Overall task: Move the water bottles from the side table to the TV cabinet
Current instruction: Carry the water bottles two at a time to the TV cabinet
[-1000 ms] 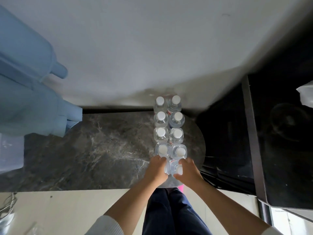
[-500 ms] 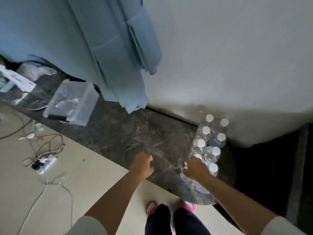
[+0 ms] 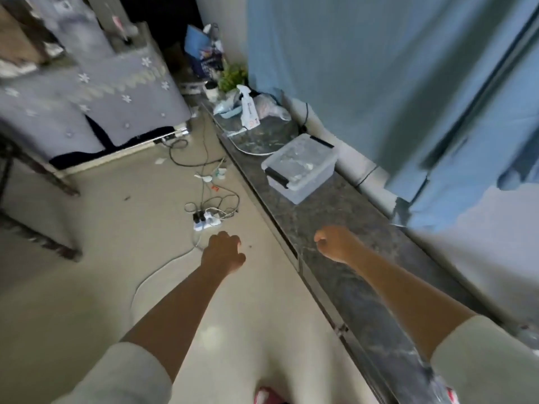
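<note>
Holds nothing in either hand. Keeps the left hand out over the pale floor with fingers curled under and thumb tucked beside them, empty. Makes a closed fist of the right hand above the dark marbled ledge, also empty and touching nothing.

Shows no water bottles plainly. Shows only a blurred clear shape with a red patch, behind the right hand and under its sleeve at the frame's bottom edge. Cannot tell whether that is the bottles.

Has a lidded plastic box well ahead of the right fist on the same ledge, a power strip with tangled cables just ahead of the left hand on the floor, and a blue curtain beyond and to the outer side of the right fist.

Should expect full bottles to be fairly heavy for their size, with thin walls that give under a squeeze and smooth, possibly slick plastic. Best to wrap the fingers round the middle of the body or just under the cap, one bottle per hand, firmly but without crushing.
</note>
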Available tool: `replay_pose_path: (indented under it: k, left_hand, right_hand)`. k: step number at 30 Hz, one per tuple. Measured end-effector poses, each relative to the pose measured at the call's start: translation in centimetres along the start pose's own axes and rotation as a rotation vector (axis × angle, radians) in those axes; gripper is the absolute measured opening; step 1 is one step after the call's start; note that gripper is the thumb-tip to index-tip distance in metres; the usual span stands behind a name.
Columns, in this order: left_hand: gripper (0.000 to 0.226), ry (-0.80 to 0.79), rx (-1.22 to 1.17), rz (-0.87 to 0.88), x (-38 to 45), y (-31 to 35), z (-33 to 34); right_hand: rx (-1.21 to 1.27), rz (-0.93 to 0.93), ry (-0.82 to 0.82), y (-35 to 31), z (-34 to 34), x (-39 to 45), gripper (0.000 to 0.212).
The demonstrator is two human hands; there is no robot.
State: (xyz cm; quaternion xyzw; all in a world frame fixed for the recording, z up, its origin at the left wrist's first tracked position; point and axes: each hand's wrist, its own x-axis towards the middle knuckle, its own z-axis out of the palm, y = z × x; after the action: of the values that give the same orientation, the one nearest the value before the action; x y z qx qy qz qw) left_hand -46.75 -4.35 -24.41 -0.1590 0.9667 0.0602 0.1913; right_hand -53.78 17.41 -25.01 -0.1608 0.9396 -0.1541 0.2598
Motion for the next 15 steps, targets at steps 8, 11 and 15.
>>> replay_pose_path:
  k: [8,11,15]
  left_hand:
    - [0.039,0.187,-0.063,-0.267,-1.5,-19.6,-8.2]
    - [0.039,0.233,-0.063,-0.357,-2.0,-25.9,-10.2]
    - [0.04,0.267,-0.062,-0.464,-2.9,-32.9,-12.2]
  right_hand:
    - [-0.116,-0.4,0.065,-23.9,-0.9,6.2,0.018]
    - [-0.15,-0.498,0.1,-31.5,-1.0,8.3,0.038]
    - [-0.187,-0.639,0.108,-40.1,-0.7,11.2,0.044]
